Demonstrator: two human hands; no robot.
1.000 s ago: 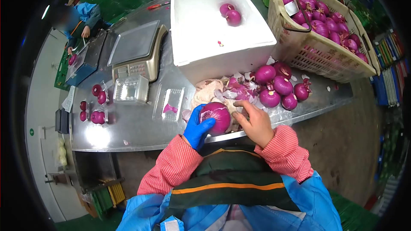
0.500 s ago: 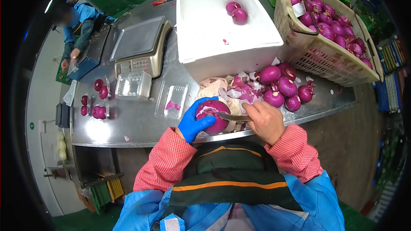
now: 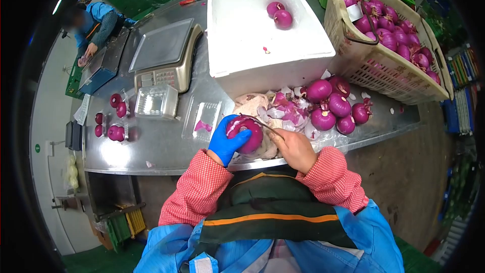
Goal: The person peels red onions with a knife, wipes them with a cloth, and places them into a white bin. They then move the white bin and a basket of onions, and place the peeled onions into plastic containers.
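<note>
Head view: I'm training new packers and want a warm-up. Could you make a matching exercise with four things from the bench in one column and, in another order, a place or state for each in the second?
Things
1. White foam box
2. Knife
3. Scale
4. Beige crate

Places and states
A. Heaped with many purple onions
B. Held in the right hand
C. Has two onions inside
D. Has a flat grey plate on top

Right pairs
1-C
2-B
3-D
4-A
</note>
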